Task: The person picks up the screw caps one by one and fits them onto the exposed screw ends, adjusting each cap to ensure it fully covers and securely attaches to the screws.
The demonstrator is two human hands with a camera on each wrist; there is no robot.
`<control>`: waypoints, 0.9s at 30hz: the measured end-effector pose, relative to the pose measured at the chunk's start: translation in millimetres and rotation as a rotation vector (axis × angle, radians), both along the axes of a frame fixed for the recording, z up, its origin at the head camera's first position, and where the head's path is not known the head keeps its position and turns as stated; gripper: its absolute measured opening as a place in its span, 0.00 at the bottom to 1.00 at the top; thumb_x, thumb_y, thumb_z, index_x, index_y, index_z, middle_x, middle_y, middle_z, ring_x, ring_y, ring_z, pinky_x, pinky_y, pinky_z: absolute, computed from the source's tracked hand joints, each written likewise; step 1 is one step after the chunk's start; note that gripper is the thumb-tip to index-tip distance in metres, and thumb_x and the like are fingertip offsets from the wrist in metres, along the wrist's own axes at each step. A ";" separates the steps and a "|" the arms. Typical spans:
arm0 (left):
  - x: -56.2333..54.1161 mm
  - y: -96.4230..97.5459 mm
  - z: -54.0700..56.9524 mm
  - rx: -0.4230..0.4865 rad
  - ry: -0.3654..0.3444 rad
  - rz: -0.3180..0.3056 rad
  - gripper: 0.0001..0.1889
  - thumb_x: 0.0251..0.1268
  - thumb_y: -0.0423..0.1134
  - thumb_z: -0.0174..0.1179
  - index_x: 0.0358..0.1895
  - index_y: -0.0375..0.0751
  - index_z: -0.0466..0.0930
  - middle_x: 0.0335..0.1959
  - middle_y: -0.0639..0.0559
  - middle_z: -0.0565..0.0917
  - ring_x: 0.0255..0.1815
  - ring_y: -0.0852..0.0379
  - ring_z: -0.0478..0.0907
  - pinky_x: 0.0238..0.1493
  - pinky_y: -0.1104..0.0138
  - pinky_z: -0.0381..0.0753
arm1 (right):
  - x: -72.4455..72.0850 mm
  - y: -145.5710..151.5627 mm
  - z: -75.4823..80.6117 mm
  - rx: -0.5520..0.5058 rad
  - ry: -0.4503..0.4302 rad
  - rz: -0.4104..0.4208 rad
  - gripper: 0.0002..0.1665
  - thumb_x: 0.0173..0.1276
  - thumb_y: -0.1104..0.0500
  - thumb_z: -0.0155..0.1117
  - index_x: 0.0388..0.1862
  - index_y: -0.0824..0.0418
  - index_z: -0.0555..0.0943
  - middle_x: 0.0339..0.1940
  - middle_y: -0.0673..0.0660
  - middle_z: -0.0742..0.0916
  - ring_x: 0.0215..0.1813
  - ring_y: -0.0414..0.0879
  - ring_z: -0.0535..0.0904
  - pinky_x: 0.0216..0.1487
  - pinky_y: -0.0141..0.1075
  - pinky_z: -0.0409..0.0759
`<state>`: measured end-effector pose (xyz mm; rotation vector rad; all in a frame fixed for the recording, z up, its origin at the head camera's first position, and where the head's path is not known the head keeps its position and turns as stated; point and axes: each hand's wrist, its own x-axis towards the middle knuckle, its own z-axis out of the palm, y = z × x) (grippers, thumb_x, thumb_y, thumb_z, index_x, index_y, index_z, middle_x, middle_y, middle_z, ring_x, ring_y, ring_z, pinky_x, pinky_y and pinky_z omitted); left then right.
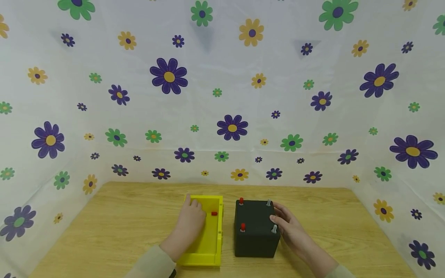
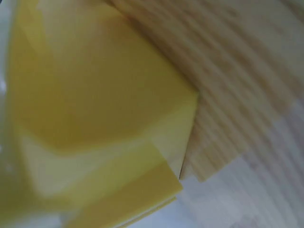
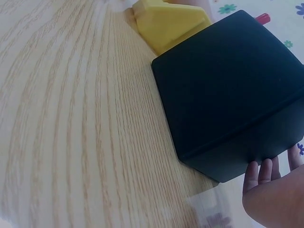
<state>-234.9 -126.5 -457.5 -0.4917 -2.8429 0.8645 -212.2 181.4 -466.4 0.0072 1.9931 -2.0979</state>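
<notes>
On my feed, the matte black box [image 1: 255, 214], squared with smooth walls, stands on the wood-grained tabletop [image 1: 104, 216]. I see the right hand [image 1: 292, 229] gripping its right side, fingers along the wall, thumb over the top edge. Red-capped posts [image 1: 242, 227] rise at its top's left, bare metallic posts [image 1: 274, 229] at its right. Left of the box, the left hand [image 1: 190, 222] is inside a yellow bin [image 1: 209, 241] containing a small red piece [image 1: 214, 213]; whether those fingers pinch anything, I cannot tell.

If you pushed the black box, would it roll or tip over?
The black box probably won't roll, because its sides are flat. It likely won't tip easily either: it looks roughly cube-shaped, with a broad base on the table. It's probably stiff too, since its edges look straight beside the right hand.
</notes>
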 end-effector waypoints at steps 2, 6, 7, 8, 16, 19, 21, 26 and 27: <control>-0.4 -0.9 -0.9 0.011 -0.006 -0.005 0.08 0.69 0.43 0.72 0.49 0.52 0.91 0.53 0.52 0.90 0.59 0.51 0.82 0.81 0.50 0.67 | 0.5 0.0 -0.7 0.002 0.001 0.001 0.39 0.82 0.60 0.55 0.86 0.62 0.54 0.87 0.68 0.58 0.87 0.64 0.54 0.89 0.60 0.51; -1.3 -4.4 -1.3 0.037 -0.008 -0.023 0.10 0.68 0.42 0.72 0.50 0.50 0.90 0.52 0.51 0.90 0.60 0.50 0.83 0.82 0.50 0.68 | 0.4 0.1 -1.7 0.007 0.004 0.005 0.39 0.82 0.60 0.55 0.86 0.62 0.54 0.87 0.68 0.58 0.86 0.64 0.56 0.88 0.59 0.52; -1.2 -5.3 -0.4 0.042 -0.007 -0.029 0.10 0.68 0.42 0.72 0.51 0.50 0.90 0.52 0.51 0.89 0.60 0.50 0.83 0.82 0.50 0.68 | 0.4 0.2 -1.8 0.010 0.004 0.006 0.39 0.82 0.59 0.55 0.86 0.61 0.54 0.87 0.68 0.58 0.86 0.63 0.56 0.88 0.58 0.52; -1.2 -6.3 -0.1 0.049 -0.005 -0.036 0.11 0.67 0.41 0.72 0.51 0.50 0.90 0.51 0.50 0.89 0.60 0.50 0.83 0.81 0.50 0.69 | 0.3 0.3 -1.9 0.012 0.003 0.005 0.39 0.82 0.59 0.55 0.86 0.61 0.54 0.87 0.68 0.58 0.86 0.63 0.56 0.88 0.58 0.52; -1.0 -11.8 7.3 0.121 0.005 -0.077 0.15 0.65 0.37 0.74 0.54 0.49 0.88 0.53 0.48 0.88 0.61 0.48 0.83 0.80 0.49 0.71 | -0.6 0.9 -1.8 0.014 0.005 0.010 0.39 0.82 0.59 0.55 0.86 0.61 0.53 0.87 0.68 0.58 0.86 0.63 0.56 0.89 0.58 0.52; -1.9 -12.8 8.1 0.138 0.005 -0.079 0.15 0.66 0.37 0.73 0.54 0.48 0.87 0.53 0.48 0.88 0.61 0.48 0.83 0.80 0.49 0.72 | -0.6 0.6 -1.6 0.021 0.010 0.008 0.39 0.82 0.59 0.55 0.86 0.61 0.54 0.87 0.68 0.59 0.86 0.62 0.57 0.88 0.57 0.53; -1.6 -12.7 9.4 0.157 0.005 -0.075 0.14 0.67 0.38 0.73 0.54 0.47 0.87 0.53 0.47 0.88 0.61 0.47 0.82 0.79 0.49 0.73 | -0.4 0.4 -1.5 0.024 0.011 0.006 0.39 0.82 0.59 0.55 0.86 0.61 0.54 0.87 0.68 0.59 0.85 0.62 0.58 0.88 0.56 0.54; -0.1 -12.6 12.6 0.232 0.022 -0.067 0.12 0.69 0.42 0.72 0.51 0.45 0.87 0.51 0.46 0.88 0.59 0.47 0.82 0.76 0.50 0.76 | -0.2 0.8 -1.2 0.015 0.005 0.011 0.39 0.82 0.60 0.55 0.86 0.62 0.54 0.87 0.68 0.58 0.86 0.64 0.55 0.88 0.58 0.52; 0.3 -12.9 13.1 0.248 0.030 -0.069 0.12 0.69 0.42 0.72 0.51 0.44 0.87 0.51 0.46 0.88 0.59 0.46 0.82 0.76 0.50 0.76 | -0.3 1.0 -1.1 0.011 0.003 0.013 0.39 0.82 0.60 0.55 0.86 0.62 0.54 0.87 0.68 0.57 0.86 0.64 0.54 0.89 0.59 0.50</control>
